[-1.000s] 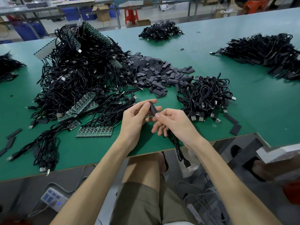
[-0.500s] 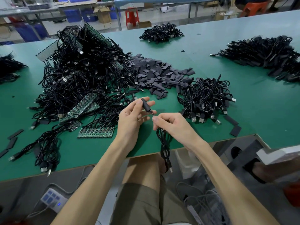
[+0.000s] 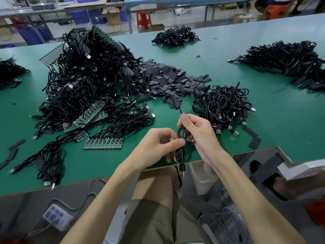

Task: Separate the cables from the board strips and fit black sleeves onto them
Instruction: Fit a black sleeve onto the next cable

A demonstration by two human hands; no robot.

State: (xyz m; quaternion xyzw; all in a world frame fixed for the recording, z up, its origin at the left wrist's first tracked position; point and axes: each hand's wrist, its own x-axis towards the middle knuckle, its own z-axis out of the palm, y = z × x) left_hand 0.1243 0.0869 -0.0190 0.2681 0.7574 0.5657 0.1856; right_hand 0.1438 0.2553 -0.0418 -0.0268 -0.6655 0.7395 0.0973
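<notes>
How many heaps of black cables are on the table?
5: big heap with board strips, left; coiled heap by the right hand; far-centre heap; far-right heap; left-edge heap, cut off. More may lie out of view.

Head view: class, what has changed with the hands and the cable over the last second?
The left hand let go of the sleeved end and now pinches the cable lower down. The right hand grips it, now folded into loops. The cable piles on the table stayed put.
</notes>
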